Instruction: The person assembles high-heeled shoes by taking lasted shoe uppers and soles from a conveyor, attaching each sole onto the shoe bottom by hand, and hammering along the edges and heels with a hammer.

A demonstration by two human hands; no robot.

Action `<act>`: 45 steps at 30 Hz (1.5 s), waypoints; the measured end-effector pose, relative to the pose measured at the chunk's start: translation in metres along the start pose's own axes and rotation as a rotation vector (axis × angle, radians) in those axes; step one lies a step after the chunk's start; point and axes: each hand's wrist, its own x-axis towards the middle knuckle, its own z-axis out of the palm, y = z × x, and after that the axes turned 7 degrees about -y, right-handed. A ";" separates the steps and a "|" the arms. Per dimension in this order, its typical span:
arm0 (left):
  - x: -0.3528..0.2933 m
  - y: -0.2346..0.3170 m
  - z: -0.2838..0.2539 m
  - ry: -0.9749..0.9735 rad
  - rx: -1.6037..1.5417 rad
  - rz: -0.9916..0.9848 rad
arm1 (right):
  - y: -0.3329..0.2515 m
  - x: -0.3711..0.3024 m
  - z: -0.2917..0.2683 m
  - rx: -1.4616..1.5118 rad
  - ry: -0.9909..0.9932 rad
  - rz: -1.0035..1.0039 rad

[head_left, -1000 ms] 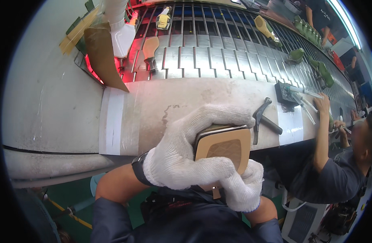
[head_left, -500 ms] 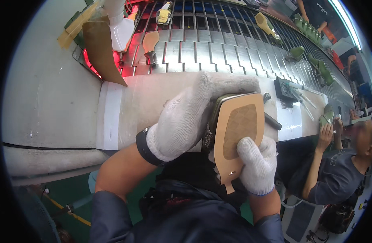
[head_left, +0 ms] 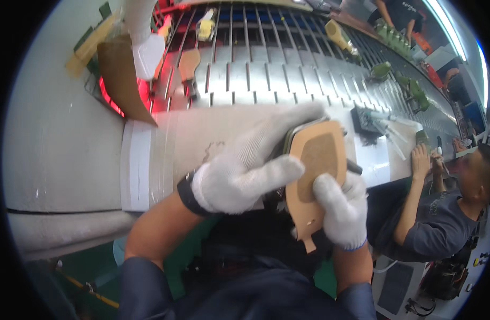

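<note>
A shoe (head_left: 304, 210) is held sole up in front of my body, its tan outsole carrying a darker brown patch at the wide end. The narrow end, with a small hole and a short tab, points toward me. White-gloved, my left hand (head_left: 242, 173) grips it from the left, thumb on the sole's edge and fingers reaching along the far side. My right hand (head_left: 343, 210), also gloved, clasps the right edge with its thumb lying on the sole. Most of the upper is hidden underneath.
Beyond the worktable (head_left: 202, 138) runs a metal slatted conveyor (head_left: 255, 77) carrying soles and green shoes. A dark block with brushes (head_left: 367, 125) stands at the table's right. Brown cardboard (head_left: 122, 80) shields a red glow at left. A co-worker (head_left: 442, 213) sits at right.
My left thumb has come over onto the sole's left edge, and the left fingers have shifted. The shoe has turned slightly. The whole view has moved a little.
</note>
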 end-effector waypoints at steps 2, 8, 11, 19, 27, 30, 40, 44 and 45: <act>-0.010 0.004 0.008 0.024 -0.105 -0.043 | 0.002 -0.004 0.010 0.013 -0.008 0.012; -0.044 0.026 0.041 0.314 -0.368 -0.076 | 0.039 -0.018 0.010 -0.232 -0.063 -0.283; -0.054 0.047 0.046 0.350 -0.178 -0.118 | 0.026 -0.034 0.021 -0.398 -0.099 -0.124; -0.073 0.061 0.044 0.426 0.026 -0.151 | 0.017 -0.023 0.046 -0.616 -0.204 -0.320; -0.068 0.081 0.047 0.518 0.052 -0.206 | 0.011 -0.026 0.055 -0.562 -0.248 -0.259; -0.065 0.095 0.047 0.570 0.069 -0.305 | 0.017 -0.024 0.063 -0.634 -0.230 -0.411; -0.082 0.092 0.034 0.654 0.118 -0.425 | 0.026 -0.016 0.076 -0.652 -0.312 -0.389; -0.112 0.039 0.046 0.837 0.116 -0.122 | 0.015 0.003 0.066 -0.989 -0.405 -0.354; -0.115 0.016 0.053 0.866 0.130 0.007 | 0.023 0.013 0.059 -1.073 -0.361 -0.409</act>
